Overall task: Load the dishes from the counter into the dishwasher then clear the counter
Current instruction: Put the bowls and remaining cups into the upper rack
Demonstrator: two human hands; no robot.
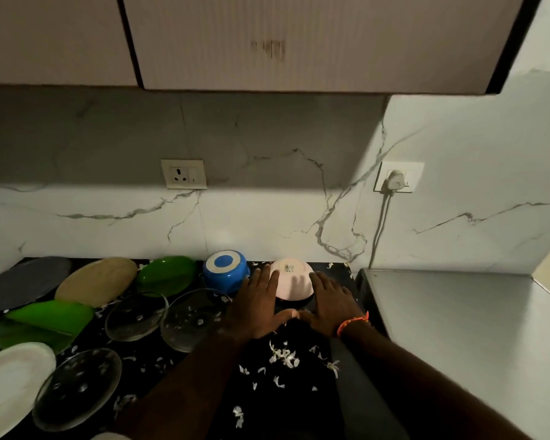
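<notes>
Pink upturned bowl between flat left hand and right hand, fingers straight

Pale pink bowl; blue bowl, white ring on base; 2 green plates; black counter, white flecks; white marble wall, grey veins.

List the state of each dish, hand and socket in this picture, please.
pink bowl: upside down, between both hands
blue bowl: upside down
left hand: open, fingers on pink bowl
right hand: open, fingers on pink bowl
left socket: empty
right socket: plug in
</notes>
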